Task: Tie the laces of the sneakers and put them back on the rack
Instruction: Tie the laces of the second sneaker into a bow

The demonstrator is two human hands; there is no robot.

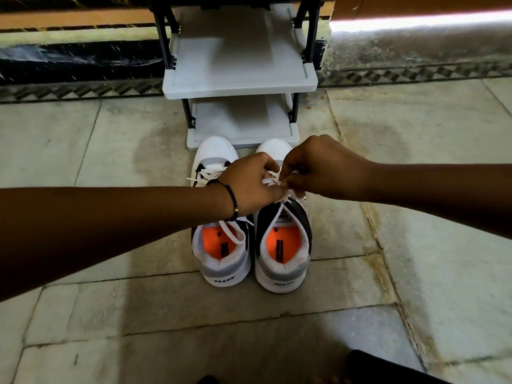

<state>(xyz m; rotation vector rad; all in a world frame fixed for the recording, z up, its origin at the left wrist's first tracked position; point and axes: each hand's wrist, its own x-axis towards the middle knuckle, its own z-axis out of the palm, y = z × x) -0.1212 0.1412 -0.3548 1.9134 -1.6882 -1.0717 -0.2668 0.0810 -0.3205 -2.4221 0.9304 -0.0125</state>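
Observation:
Two white, grey and navy sneakers with orange insoles stand side by side on the floor, toes toward the rack. My left hand [250, 184] and my right hand [318, 169] meet above the right sneaker [282, 245], each pinching its white lace [274, 182]. The lace runs down from my fingers to the sneaker's tongue. On the left sneaker [221, 253] the lace lies loose, one end trailing into the shoe opening. My left forearm covers the middle of that shoe.
A grey plastic shoe rack [239, 87] with black posts stands against the wall just beyond the toes; its two visible shelves are bare. Pale stone floor tiles [415, 189] surround the shoes. A dark shape [382, 370] shows at the bottom edge.

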